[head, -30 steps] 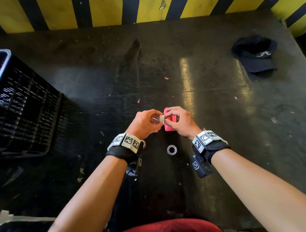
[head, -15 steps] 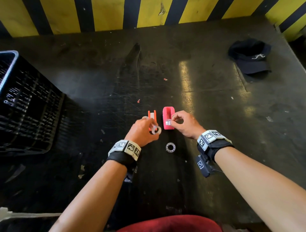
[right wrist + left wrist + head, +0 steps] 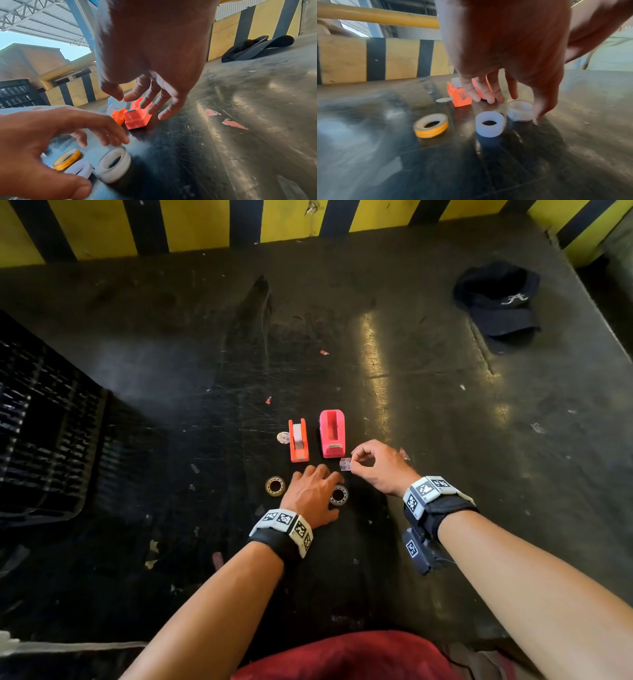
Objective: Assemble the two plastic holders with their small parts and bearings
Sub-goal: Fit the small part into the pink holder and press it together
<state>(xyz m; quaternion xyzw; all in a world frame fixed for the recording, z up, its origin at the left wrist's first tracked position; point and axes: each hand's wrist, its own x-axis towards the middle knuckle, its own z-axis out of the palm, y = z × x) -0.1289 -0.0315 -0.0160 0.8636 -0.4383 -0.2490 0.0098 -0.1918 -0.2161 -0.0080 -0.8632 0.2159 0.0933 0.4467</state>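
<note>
With a white roll already seated in the orange holder [image 3: 298,441] and the pink holder [image 3: 331,433] seen empty beside it on the counter [image 3: 445,440], a small clear part [image 3: 345,464] is pinched by the right hand [image 3: 382,467], while the left hand [image 3: 310,494] is spread loosely over the clear ring [image 3: 339,494], nothing gripped.

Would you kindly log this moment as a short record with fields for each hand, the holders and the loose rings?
left hand: open, fingers spread above the clear ring
right hand: pinches a small clear part
orange holder: upright on table, white piece seated inside
pink holder: upright beside it, slot empty
yellow ring: flat, left of the left hand
white ring: on table, under the left hand
</note>
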